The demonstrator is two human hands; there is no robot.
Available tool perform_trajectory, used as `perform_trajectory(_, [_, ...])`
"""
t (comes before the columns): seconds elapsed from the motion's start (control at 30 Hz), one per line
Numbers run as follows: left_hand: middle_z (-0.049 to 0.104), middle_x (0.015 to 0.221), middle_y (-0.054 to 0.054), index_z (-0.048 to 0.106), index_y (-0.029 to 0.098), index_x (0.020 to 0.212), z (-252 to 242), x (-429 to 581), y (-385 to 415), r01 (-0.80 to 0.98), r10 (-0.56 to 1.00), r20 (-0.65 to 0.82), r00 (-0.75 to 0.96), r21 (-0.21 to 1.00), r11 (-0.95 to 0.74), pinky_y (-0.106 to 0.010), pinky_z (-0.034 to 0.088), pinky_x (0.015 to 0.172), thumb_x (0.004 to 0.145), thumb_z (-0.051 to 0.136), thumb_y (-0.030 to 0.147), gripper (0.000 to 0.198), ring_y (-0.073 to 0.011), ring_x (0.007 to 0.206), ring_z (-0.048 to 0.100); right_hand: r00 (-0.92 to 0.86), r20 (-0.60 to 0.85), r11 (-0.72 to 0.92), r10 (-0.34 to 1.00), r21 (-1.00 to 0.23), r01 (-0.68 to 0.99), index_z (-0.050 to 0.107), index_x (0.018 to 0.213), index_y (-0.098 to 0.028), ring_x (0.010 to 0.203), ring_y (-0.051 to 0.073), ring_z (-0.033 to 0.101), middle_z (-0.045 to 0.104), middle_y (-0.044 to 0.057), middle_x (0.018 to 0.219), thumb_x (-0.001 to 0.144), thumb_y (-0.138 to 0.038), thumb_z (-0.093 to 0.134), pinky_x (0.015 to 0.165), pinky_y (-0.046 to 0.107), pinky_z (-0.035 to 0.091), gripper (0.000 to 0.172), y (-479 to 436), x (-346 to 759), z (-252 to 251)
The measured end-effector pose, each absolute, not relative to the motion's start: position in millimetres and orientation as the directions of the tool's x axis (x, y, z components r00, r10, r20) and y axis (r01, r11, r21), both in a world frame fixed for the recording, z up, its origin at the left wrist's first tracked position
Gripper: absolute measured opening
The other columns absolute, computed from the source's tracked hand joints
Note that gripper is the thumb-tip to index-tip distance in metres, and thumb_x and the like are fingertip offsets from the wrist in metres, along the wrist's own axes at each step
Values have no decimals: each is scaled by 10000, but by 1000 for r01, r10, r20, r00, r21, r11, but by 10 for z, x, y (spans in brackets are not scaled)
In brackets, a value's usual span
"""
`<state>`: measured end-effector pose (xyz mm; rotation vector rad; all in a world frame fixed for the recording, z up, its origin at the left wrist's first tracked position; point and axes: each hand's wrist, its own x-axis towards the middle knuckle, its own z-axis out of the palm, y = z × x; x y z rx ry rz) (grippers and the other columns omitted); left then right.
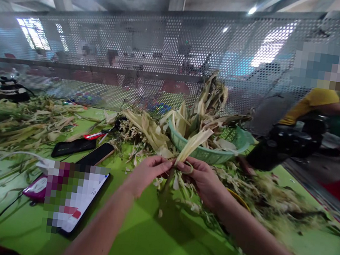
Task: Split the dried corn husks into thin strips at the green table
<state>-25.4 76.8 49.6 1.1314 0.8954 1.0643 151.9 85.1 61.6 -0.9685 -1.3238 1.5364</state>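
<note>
Now we are pinching a corn husk strip (pixel 193 144) with our left hand (pixel 148 174) and right hand (pixel 202 182).
Both hands are closing thumb against forefinger on the strip's lower end, fingertips almost meeting, nothing else in either grasp. From that pinch the strip is running up and away to the right, its long axis pointing at the rim of the green plastic basket (pixel 216 155) just beyond, with our right hand sitting a little nearer its length. Loose husks (pixel 262 190) are lying all around on the green table (pixel 148 242), and a dark phone (pixel 73 147) is resting well off to the left.
</note>
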Motion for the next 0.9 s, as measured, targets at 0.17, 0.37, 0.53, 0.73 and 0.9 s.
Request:
perform_trajectory(0.17, [663, 811, -30, 697, 140, 848, 522, -171, 724, -207, 955, -29, 294, 974, 94, -258, 418, 785, 665, 755, 388, 314, -134, 767, 561, -318, 10, -6, 948, -999, -49, 741, 866, -176, 517, 100, 410, 651, 13, 687, 710, -445, 725, 482, 243, 325, 312, 853, 1534, 637])
perform_trajectory(0.37, [632, 737, -13, 688, 151, 782, 466, -157, 735, -164, 961, -37, 275, 983, 85, -239, 402, 705, 680, 732, 381, 255, -120, 686, 520, -329, 63, 90, 942, -993, 70, 750, 891, -186, 556, 113, 426, 656, 24, 738, 753, -448, 682, 505, 241, 346, 304, 891, 1565, 584])
perform_trajectory(0.53, [645, 768, -28, 701, 157, 807, 319, -130, 784, -96, 966, -15, 260, 995, 41, -245, 396, 719, 696, 716, 341, 216, -134, 712, 539, -346, 228, 316, 910, -922, 222, 738, 803, -214, 796, 216, 564, 648, 25, 778, 757, -425, 671, 748, 325, 445, 226, 919, 1552, 542])
perform_trajectory(0.73, [630, 784, -26, 671, 136, 834, 356, -120, 779, -238, 976, -22, 216, 968, 74, -232, 392, 704, 679, 738, 360, 280, -116, 719, 530, -301, 134, 208, 944, -951, 230, 679, 940, -187, 581, 130, 467, 610, 7, 749, 797, -461, 619, 522, 252, 374, 314, 935, 1581, 589])
perform_trajectory(0.9, [593, 746, -2, 638, 146, 807, 363, -126, 788, -268, 988, -8, 151, 962, 49, -224, 380, 666, 675, 738, 367, 275, -106, 695, 508, -365, 138, 240, 921, -937, 252, 653, 841, -176, 663, 148, 522, 614, 14, 761, 762, -441, 669, 576, 251, 402, 277, 938, 1579, 561])
